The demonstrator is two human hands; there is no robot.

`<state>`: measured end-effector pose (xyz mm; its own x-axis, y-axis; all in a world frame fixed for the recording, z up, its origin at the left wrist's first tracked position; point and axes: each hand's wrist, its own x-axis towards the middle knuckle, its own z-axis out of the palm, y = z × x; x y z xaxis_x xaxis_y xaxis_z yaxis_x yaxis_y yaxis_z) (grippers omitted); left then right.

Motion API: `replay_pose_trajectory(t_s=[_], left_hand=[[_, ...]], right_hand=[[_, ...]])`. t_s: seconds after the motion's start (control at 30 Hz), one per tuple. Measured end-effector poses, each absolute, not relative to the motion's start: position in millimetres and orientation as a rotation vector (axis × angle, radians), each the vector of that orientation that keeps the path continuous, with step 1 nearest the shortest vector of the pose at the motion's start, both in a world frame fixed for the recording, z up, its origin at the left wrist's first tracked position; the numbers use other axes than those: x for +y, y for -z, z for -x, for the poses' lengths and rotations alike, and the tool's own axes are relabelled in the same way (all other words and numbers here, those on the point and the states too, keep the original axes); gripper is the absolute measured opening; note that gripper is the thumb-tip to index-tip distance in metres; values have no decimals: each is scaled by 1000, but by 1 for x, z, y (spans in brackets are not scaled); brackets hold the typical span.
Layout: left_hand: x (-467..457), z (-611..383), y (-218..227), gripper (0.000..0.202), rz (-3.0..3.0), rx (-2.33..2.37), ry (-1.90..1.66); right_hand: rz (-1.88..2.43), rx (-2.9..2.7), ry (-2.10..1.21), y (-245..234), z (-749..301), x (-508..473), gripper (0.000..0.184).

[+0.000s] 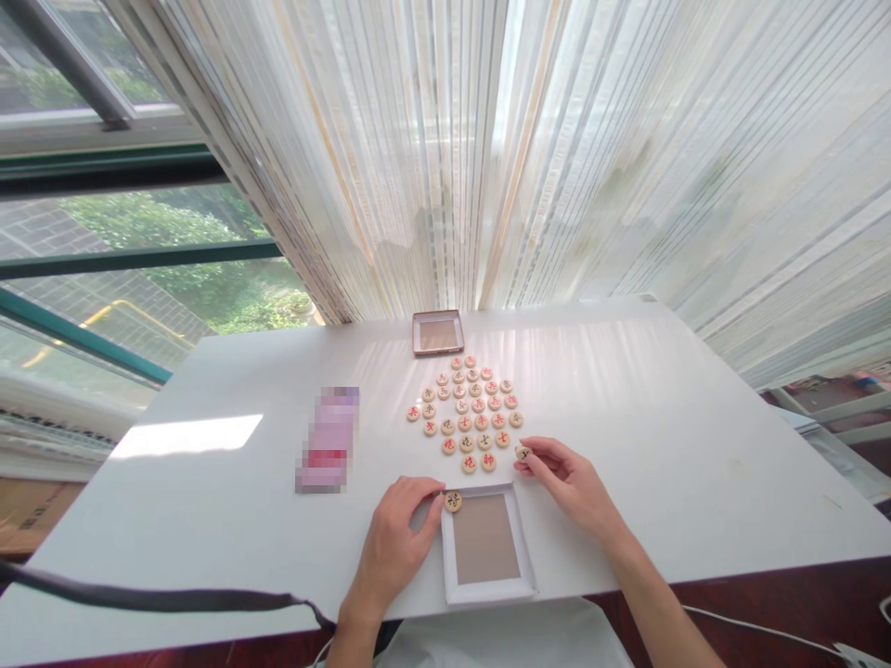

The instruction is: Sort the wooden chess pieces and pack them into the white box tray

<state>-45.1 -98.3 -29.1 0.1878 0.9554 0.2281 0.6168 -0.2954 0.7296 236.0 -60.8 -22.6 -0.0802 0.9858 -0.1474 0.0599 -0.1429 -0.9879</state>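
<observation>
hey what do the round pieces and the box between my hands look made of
Round pieces: probably wood, smooth-looking, from their pale tan colour, though plastic is possible. Box: likely cardboard, matte, from its papery white walls and dull brownish bottom.

black 将 on the 将 piece [453,501], lower centre of frame. above it to the right, red 帥 on the 帥 piece [488,461]. higher still, 士 on the black 士 piece [485,442] and the red 士 piece [502,439]. red 兵 on the leftmost disc [413,413], lower centre-left. other characters mostly too small.
</observation>
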Motion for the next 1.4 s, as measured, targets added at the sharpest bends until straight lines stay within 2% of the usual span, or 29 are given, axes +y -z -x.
replay_pose_trajectory(t_s=[0.17, 0.33, 0.6, 1.4], left_hand=[[-98, 45, 29, 15, -1988, 1466, -949], [-98, 45, 30, 14, -1987, 1461, -952], [-98, 45, 28, 15, -1992, 1462, -950], [-99, 46, 32, 13, -1987, 1443, -932]], right_hand=[[1307, -1265, -1356, 25, -239, -62, 41], [1291, -1237, -1404, 28, -239, -62, 50], [1283, -1254, -1399, 28, -238, -62, 40], [1292, -1273, -1396, 28, -236, -63, 35]])
